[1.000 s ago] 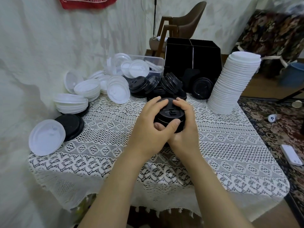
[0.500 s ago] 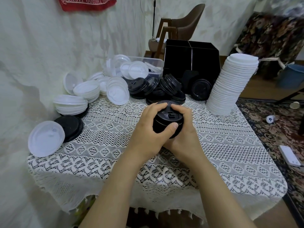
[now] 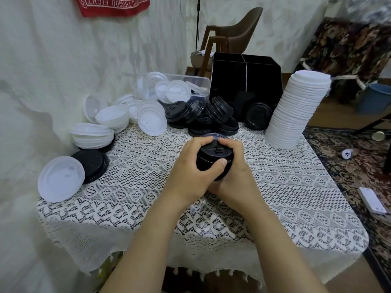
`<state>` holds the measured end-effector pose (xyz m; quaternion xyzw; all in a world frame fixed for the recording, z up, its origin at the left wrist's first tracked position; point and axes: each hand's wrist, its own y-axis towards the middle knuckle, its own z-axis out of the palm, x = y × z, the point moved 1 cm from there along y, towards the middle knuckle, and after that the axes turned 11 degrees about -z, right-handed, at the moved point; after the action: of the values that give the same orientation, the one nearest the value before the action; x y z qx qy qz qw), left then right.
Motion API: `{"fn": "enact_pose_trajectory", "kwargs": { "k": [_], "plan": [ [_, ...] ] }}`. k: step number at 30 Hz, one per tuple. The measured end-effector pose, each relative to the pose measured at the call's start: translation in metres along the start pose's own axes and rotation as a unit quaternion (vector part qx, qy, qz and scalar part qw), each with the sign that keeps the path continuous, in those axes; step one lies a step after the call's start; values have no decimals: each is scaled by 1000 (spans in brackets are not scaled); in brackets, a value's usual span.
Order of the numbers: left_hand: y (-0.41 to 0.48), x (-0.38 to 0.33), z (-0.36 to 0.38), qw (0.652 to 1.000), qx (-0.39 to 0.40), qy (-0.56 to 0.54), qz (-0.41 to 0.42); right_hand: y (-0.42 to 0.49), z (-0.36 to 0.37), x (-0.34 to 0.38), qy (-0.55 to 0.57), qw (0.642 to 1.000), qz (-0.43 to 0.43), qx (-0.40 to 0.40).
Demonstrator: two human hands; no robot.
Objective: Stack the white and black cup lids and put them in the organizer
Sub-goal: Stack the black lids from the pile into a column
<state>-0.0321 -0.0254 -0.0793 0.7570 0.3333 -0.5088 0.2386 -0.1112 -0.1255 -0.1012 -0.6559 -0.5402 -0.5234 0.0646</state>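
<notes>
Hardly anything has shifted: both hands keep clasping the black lid stack [image 3: 213, 154] in front of the organizer [image 3: 245, 81].
Left hand [image 3: 190, 176] and right hand [image 3: 239, 176] curl their fingers round it. A tall white stack [image 3: 296, 111] stands right of the organizer. Loose black lids [image 3: 203, 115] and white lids [image 3: 127, 115] before and left of it remain, none visibly stowed.

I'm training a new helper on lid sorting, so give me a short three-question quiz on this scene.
1. True or false: the left hand and right hand both grip the stack of black lids.
2. The tall stack of white lids stands: A) beside the black organizer; B) inside it; C) on the floor.
3. What colour is the single lid at the near left corner of the table?
Key: 1 true; 2 A; 3 white.
</notes>
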Motion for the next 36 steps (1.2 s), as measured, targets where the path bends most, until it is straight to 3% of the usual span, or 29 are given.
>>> {"fn": "enact_pose_trajectory", "kwargs": {
  "k": [20, 36],
  "plan": [
    [8, -2, -10, 999, 31, 31, -5, 8, -5, -1, 3, 999, -28, 20],
    [47, -3, -26, 999, -33, -6, 13, 57, 17, -10, 19, 999, -32, -3]
  ]
}}
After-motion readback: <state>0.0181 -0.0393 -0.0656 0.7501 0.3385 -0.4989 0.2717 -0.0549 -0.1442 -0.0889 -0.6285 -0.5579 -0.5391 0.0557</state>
